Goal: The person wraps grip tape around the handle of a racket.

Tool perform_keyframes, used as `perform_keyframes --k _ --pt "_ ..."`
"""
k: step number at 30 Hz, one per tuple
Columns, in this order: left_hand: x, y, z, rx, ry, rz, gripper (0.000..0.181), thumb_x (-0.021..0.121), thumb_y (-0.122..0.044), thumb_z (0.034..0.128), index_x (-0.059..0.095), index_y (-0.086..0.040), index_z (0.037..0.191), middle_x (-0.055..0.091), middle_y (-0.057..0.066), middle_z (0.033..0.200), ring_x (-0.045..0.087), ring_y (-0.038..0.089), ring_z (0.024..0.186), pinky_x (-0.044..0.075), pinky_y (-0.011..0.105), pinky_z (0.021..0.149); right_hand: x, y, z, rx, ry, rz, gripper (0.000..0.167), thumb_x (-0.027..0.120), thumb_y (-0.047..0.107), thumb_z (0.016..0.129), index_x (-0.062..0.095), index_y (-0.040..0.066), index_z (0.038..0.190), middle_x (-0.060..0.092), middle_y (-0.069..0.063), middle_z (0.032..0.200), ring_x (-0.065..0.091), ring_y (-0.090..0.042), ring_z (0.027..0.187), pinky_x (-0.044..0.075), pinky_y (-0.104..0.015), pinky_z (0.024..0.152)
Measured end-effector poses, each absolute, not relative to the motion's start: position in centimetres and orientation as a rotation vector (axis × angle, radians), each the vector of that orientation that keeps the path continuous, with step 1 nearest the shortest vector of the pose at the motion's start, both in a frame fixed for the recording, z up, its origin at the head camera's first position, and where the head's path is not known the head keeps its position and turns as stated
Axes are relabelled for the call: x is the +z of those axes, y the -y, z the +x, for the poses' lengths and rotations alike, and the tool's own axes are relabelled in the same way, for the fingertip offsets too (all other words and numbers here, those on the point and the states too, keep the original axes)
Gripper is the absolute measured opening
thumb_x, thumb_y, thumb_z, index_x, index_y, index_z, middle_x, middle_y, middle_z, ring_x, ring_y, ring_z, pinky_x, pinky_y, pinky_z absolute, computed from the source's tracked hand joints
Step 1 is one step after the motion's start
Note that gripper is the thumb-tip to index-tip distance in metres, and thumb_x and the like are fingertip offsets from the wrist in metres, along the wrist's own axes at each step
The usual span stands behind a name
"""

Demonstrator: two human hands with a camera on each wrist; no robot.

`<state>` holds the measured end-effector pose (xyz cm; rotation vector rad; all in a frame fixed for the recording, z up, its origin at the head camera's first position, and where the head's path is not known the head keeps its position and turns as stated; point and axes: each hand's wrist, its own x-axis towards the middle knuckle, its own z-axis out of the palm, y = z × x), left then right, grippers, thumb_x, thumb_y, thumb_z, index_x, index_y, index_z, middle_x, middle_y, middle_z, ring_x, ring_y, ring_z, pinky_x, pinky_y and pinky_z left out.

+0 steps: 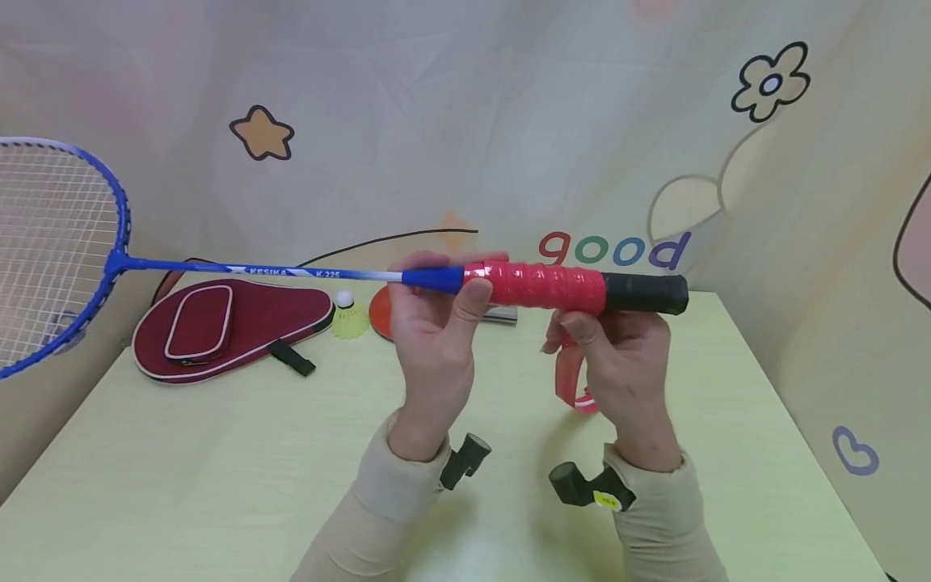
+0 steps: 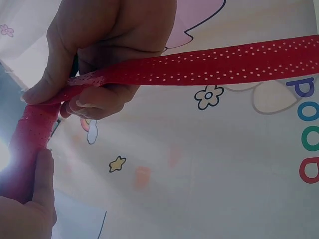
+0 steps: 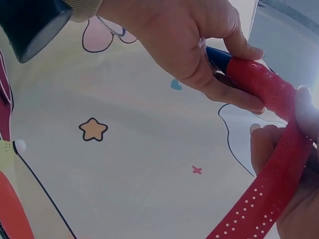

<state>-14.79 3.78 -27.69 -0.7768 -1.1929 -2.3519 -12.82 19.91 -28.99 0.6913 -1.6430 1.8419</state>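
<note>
Here's the racket, up above the tabletop, its strung head well out past the left hand. Looks light and stiff, strings likely the delicate bit, so the handle is where to hold. And the left hand does, thumb in front, fingers behind, right where blue meets red! Over to the right hand: thumb and fingers pinching the red tape, its loose length trailing away from that hand. Thin, soft, dotted with holes; it should bend easily, might twist, so best pinched flat, close to the handle. Just above the right hand, the bare black end, probably firm, a fair steadying spot.
</note>
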Motion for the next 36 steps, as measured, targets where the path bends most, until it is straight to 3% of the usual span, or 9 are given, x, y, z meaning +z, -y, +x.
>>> perform_keyframes --k 5,9,13,17,21,29,36 --pt "-27.75 -3.8 -14.93 -2.372 1.211 -0.709 0.05 0.073 -0.036 0.0853 0.04 -0.012 0.115 0.058 0.007 0.106 0.061 0.025 0.102 0.056 0.036 0.085 -28.87 -19.71 -12.95 1.985 1.528 0.648 0.045 0.073 0.014 0.088 0.055 -0.001 0.127 0.064 -0.013 0.084 0.065 -0.022 0.066 0.059 -0.03 0.067" --pt "-27.67 -3.93 -14.96 -2.361 1.219 -0.71 0.052 0.073 -0.038 0.0849 0.04 -0.011 0.116 0.055 0.004 0.104 0.058 0.022 0.101 0.056 0.032 0.084 -28.83 -19.52 -12.48 2.003 1.526 0.563 0.035 0.066 0.001 0.09 0.055 -0.001 0.123 0.064 -0.013 0.085 0.064 -0.023 0.064 0.058 -0.03 0.067" --pt "-27.47 -4.28 -15.08 -2.44 1.062 -0.884 0.051 0.073 -0.029 0.0877 0.037 -0.013 0.119 0.062 0.008 0.116 0.059 0.03 0.111 0.053 0.038 0.091 -28.79 -19.56 -12.29 1.98 1.538 0.492 0.025 0.063 -0.003 0.09 0.056 0.0 0.114 0.065 -0.012 0.08 0.063 -0.022 0.062 0.058 -0.029 0.064" --pt "-27.47 -4.51 -15.2 -2.473 0.967 -1.064 0.05 0.07 -0.017 0.0904 0.033 -0.015 0.124 0.061 0.011 0.123 0.057 0.036 0.116 0.051 0.043 0.096 -28.87 -19.81 -12.48 1.987 1.519 0.509 0.026 0.068 0.007 0.09 0.057 -0.002 0.112 0.064 -0.012 0.076 0.063 -0.021 0.061 0.057 -0.027 0.062" --pt "-27.62 -4.43 -15.26 -2.392 1.052 -1.059 0.048 0.067 -0.017 0.0917 0.032 -0.016 0.125 0.063 0.008 0.118 0.06 0.035 0.11 0.051 0.043 0.095 -28.94 -20.12 -12.56 2.011 1.527 0.571 0.032 0.071 0.013 0.089 0.057 -0.002 0.113 0.065 -0.013 0.078 0.064 -0.02 0.062 0.057 -0.027 0.062" --pt "-27.63 -4.4 -15.13 -2.341 1.101 -0.961 0.046 0.069 -0.021 0.0897 0.035 -0.01 0.119 0.066 0.009 0.113 0.064 0.039 0.105 0.052 0.046 0.093 -28.81 -20.3 -12.67 2.018 1.541 0.656 0.026 0.065 -0.004 0.089 0.054 -0.002 0.113 0.065 -0.013 0.083 0.065 -0.023 0.066 0.058 -0.03 0.069" --pt "-27.9 -4.66 -14.67 -2.323 1.197 -0.835 0.051 0.071 -0.03 0.0865 0.038 -0.006 0.117 0.063 0.026 0.114 0.064 0.035 0.105 0.056 0.039 0.087 -28.8 -20.22 -12.94 1.997 1.452 0.668 0.026 0.069 -0.003 0.087 0.054 -0.004 0.108 0.065 -0.015 0.084 0.065 -0.025 0.066 0.059 -0.031 0.067"
